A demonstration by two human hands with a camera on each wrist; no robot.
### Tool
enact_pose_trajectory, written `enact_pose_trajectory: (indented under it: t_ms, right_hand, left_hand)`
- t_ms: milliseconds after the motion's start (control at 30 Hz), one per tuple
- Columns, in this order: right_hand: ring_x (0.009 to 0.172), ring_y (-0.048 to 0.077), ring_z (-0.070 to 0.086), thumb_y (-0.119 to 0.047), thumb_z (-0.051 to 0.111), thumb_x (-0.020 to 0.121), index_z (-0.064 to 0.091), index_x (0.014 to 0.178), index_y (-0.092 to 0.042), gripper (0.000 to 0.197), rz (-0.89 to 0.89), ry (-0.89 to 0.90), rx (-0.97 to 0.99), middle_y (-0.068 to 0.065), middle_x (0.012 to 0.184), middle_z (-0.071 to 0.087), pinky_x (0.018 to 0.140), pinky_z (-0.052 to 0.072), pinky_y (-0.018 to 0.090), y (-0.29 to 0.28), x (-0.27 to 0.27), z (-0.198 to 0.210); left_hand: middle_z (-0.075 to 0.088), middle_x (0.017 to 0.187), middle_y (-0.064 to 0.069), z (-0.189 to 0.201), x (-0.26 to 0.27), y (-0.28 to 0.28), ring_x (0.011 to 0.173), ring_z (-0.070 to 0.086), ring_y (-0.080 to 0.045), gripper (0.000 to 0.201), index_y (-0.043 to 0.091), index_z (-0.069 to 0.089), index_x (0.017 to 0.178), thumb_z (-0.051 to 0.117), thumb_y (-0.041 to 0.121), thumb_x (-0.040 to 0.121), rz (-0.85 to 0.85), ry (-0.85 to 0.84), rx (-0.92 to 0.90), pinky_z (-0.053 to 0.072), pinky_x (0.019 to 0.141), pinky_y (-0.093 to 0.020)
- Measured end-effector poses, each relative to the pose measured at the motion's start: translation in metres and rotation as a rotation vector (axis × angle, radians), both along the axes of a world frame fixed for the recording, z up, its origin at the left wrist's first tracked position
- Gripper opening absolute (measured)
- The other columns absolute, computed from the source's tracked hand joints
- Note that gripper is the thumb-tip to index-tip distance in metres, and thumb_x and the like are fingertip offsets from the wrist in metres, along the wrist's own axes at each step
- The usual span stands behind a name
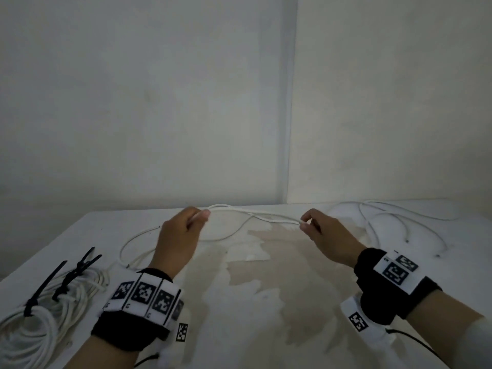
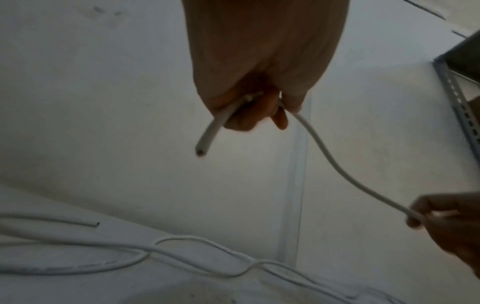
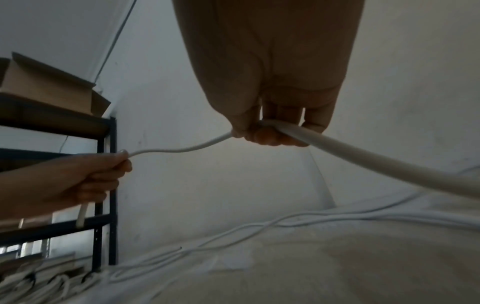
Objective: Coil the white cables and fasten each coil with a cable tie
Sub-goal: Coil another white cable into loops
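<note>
Both hands up off the surface, each pinching the same white cable (image 1: pixel 255 215).

Left hand (image 1: pixel 179 243): fingers curled, thumb and forefinger clamp the cable near its cut end, short tail poking out below the fist. Right hand (image 1: pixel 328 237): well apart from the left, thumb and fingers curled round the cable further along. Both forearms reach forward, banded wrists nearest the camera.

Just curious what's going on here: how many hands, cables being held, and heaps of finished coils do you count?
Hands: 2 (left hand, right hand)
White cable held between them: 1
Heap of tied coils: 1
Total: 4
</note>
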State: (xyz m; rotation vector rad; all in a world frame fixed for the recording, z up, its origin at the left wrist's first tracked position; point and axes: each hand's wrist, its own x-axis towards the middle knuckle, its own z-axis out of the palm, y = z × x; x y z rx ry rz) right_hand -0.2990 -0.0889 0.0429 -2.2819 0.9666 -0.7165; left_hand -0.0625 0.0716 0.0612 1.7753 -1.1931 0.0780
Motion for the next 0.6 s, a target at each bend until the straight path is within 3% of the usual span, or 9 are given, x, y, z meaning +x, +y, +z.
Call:
enact_pose_trajectory:
  t_ms: [67,167,233,267,333,433,533,600]
  right_hand:
    - [0.058,0.018,0.043,-0.024,0.046,0.096,0.047,0.092,-0.017,0.008,-0.015,0.033,-0.022,0.001,0.061,0.047,0.056,0.031,0.027,0.006,-0.013,-0.007]
    - [0.074,0.024,0.052,-0.023,0.045,0.096,0.055,0.100,-0.011,0.016,-0.055,0.092,-0.151,0.004,0.077,0.057,0.065,0.035,0.030,0.007,-0.029,-0.012]
    - [0.077,0.030,0.059,-0.021,0.046,0.095,0.063,0.098,-0.005,0.023,-0.036,0.151,-0.376,0.011,0.082,0.062,0.069,0.044,0.037,0.011,-0.035,-0.015]
    - [0.067,0.032,0.060,-0.020,0.048,0.090,0.066,0.088,-0.005,0.023,-0.018,0.195,-0.481,0.011,0.074,0.061,0.060,0.047,0.040,0.013,-0.037,-0.018]
    - [0.048,0.024,0.058,-0.018,0.057,0.073,0.066,0.071,-0.010,0.013,0.009,0.246,-0.565,0.005,0.060,0.058,0.042,0.044,0.032,0.018,-0.035,-0.019]
    - [0.045,0.018,0.057,-0.014,0.063,0.060,0.062,0.064,-0.014,0.004,0.043,0.253,-0.685,0.000,0.057,0.059,0.042,0.044,0.024,0.029,-0.028,-0.014]
    - [0.057,0.031,0.060,-0.005,0.060,0.071,0.061,0.072,-0.004,0.002,0.056,0.255,-0.626,0.012,0.067,0.061,0.053,0.046,0.033,0.040,-0.024,-0.012]
    - [0.060,0.031,0.061,-0.007,0.063,0.077,0.061,0.077,-0.003,0.004,0.031,0.291,-0.604,0.014,0.071,0.061,0.055,0.043,0.033,0.048,-0.021,-0.010]
  left_hand:
    - [0.054,0.067,-0.020,0.002,0.006,0.003,0.065,0.047,-0.026,0.034,-0.003,0.059,0.077,0.052,0.026,0.093,0.068,0.024,-0.033,0.033,0.058,-0.033]
    - [0.048,0.059,-0.008,0.000,0.010,0.010,0.064,0.045,-0.027,0.034,0.009,0.052,0.065,0.052,0.029,0.093,0.131,0.059,-0.009,0.031,0.059,-0.034]
    - [0.042,0.055,-0.004,0.000,0.004,0.011,0.061,0.041,-0.026,0.036,0.013,0.045,0.061,0.052,0.028,0.092,0.138,0.069,0.017,0.030,0.057,-0.034]
    - [0.041,0.055,-0.005,0.000,-0.001,0.010,0.062,0.041,-0.027,0.035,0.010,0.047,0.062,0.052,0.027,0.093,0.127,0.080,0.018,0.030,0.058,-0.034]
    - [0.044,0.058,-0.005,0.002,-0.018,0.004,0.065,0.044,-0.027,0.030,0.004,0.056,0.072,0.048,0.023,0.094,0.089,0.134,0.003,0.031,0.063,-0.033]
    - [0.047,0.062,0.003,0.007,-0.053,-0.007,0.070,0.045,-0.023,0.024,0.008,0.060,0.086,0.039,0.015,0.096,-0.014,0.167,-0.012,0.029,0.065,-0.030]
    - [0.046,0.064,0.001,0.006,-0.085,-0.020,0.061,0.043,-0.018,0.023,0.005,0.057,0.089,0.038,0.014,0.097,-0.146,0.172,0.011,0.031,0.058,-0.032]
    - [0.049,0.066,0.000,0.005,-0.102,-0.028,0.053,0.045,-0.013,0.020,0.010,0.054,0.085,0.037,0.014,0.096,-0.235,0.239,0.026,0.035,0.053,-0.027]
